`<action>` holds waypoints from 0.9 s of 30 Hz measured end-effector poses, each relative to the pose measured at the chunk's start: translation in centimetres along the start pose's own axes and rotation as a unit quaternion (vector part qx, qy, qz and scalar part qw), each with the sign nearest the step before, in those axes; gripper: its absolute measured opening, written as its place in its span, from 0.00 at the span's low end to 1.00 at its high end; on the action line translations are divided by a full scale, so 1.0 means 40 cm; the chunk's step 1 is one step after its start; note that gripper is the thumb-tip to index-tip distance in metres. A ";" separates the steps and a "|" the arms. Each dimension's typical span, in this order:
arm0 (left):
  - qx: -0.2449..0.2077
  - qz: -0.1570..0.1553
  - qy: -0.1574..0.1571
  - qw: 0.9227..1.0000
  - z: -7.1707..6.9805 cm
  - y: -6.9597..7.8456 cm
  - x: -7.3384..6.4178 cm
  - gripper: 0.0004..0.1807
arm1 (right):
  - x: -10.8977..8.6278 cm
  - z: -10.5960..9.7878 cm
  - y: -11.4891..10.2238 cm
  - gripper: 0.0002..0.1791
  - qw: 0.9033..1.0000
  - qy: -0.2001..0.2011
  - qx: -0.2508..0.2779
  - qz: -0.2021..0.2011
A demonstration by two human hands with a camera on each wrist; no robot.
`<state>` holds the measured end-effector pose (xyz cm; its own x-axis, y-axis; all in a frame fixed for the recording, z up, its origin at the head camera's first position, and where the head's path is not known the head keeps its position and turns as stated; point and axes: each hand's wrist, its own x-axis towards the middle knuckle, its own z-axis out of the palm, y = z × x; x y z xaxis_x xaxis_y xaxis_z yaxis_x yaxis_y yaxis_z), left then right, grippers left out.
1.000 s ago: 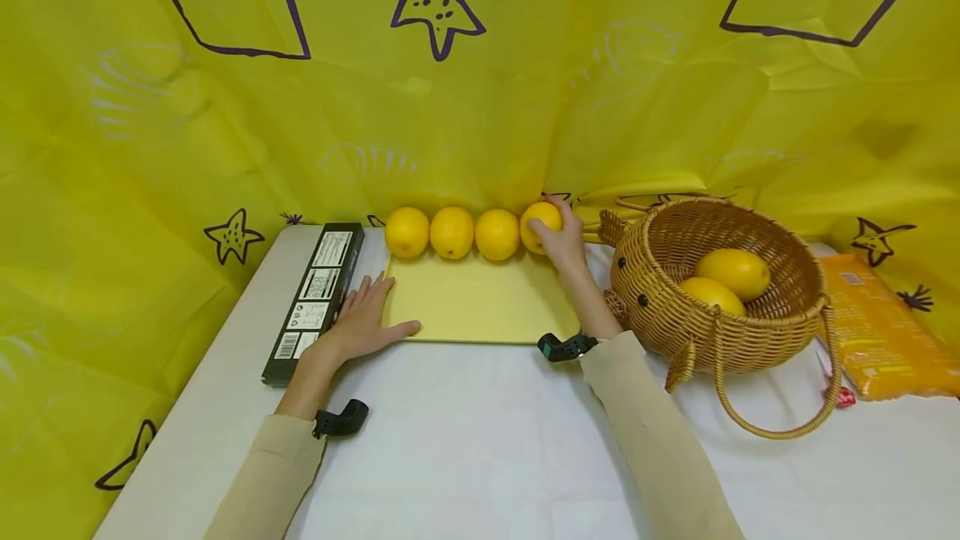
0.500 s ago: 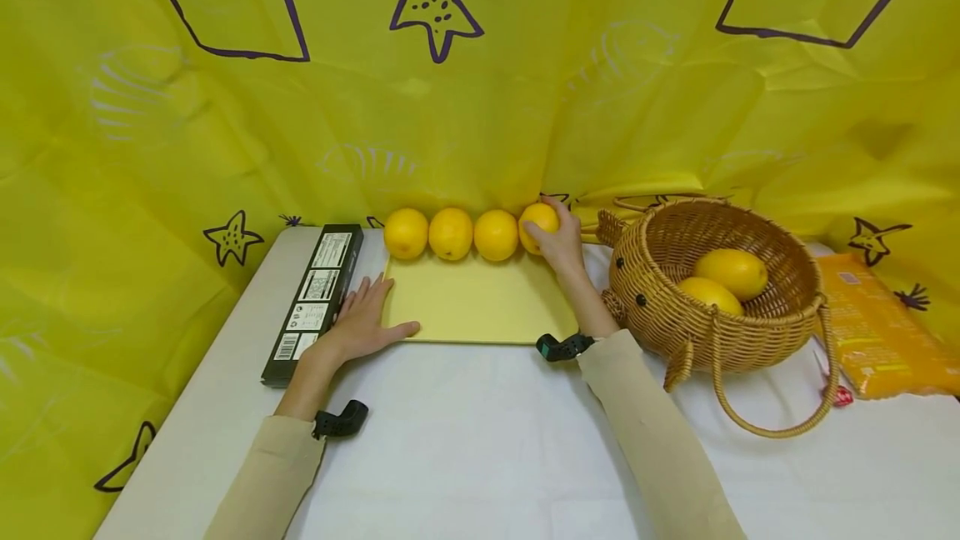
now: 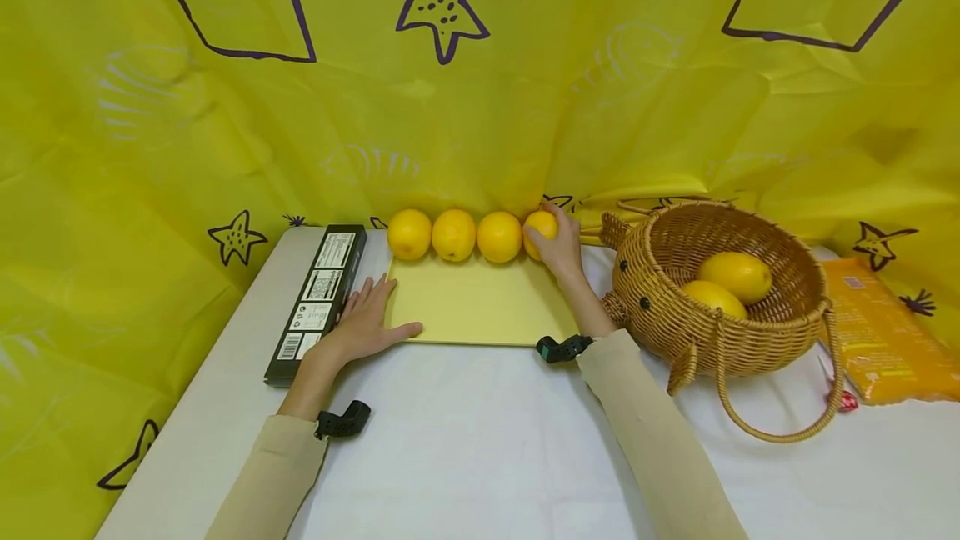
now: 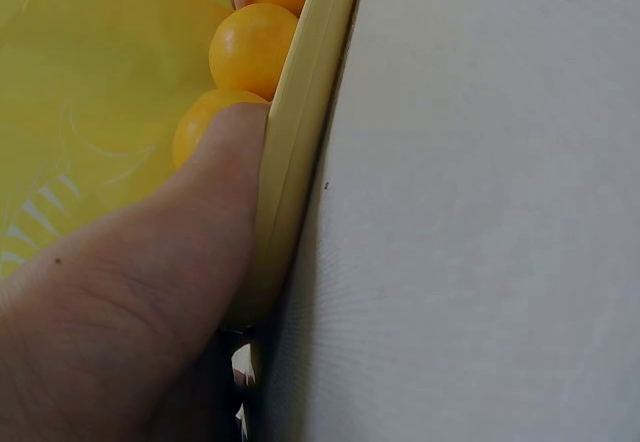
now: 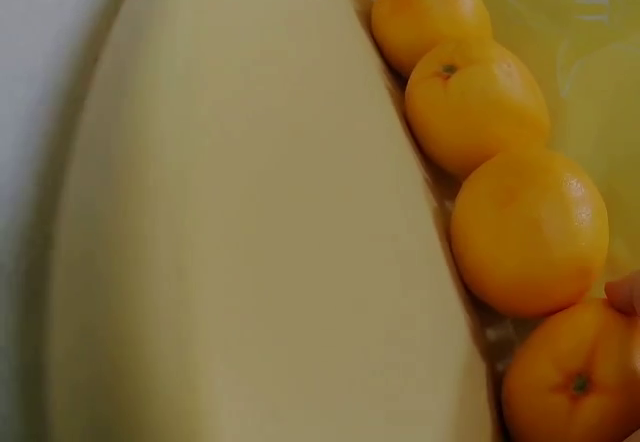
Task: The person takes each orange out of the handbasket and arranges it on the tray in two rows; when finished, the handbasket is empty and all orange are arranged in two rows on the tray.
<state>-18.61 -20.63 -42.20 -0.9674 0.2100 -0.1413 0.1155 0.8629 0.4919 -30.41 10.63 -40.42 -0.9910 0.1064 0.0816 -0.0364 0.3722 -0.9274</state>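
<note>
In the head view, several oranges [image 3: 453,235] stand side by side along the far edge of a flat pale yellow board [image 3: 472,302]. My right hand [image 3: 561,248] grips the rightmost orange [image 3: 539,238], thumb on its near side and fingers over its back right. That same orange [image 5: 570,382] is low in the right wrist view, with a fingertip at its edge. My left hand [image 3: 363,325] lies with straight, spread fingers at the board's left edge, its thumb reaching along the near edge. In the left wrist view the thumb hides part of one orange [image 4: 200,127].
A dark, labelled long box [image 3: 315,302] lies just left of my left hand. Right of my right arm sits an animal-shaped wicker basket [image 3: 675,332] holding yellow fruit [image 3: 735,275]. Beyond it are an orange packet [image 3: 885,340] and a small red-wrapped item [image 3: 847,401]. A yellow curtain [image 3: 480,123] hangs behind.
My right hand has lowered slightly with the rightmost orange and covers a bit more of it. The left hand and the other oranges keep their places; the head view shifts a little.
</note>
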 end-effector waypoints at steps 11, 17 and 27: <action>-0.002 0.000 0.001 1.000 0.005 0.002 0.000 0.55 | -0.102 -0.055 -0.168 0.34 0.994 0.010 0.067 -0.085; -0.003 -0.001 0.006 1.000 0.005 0.002 0.003 0.55 | -0.285 -0.176 -0.271 0.30 0.971 -0.073 0.125 -0.192; 0.000 0.004 0.005 1.000 0.004 0.000 0.002 0.55 | -0.408 -0.363 -0.199 0.26 0.963 -0.101 0.139 -0.206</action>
<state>-18.66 -20.55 -42.34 -0.9689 0.2118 -0.1282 0.1230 0.8613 0.4931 -12.07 19.30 -29.08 -0.8891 -0.1899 0.4165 -0.4367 0.0792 -0.8961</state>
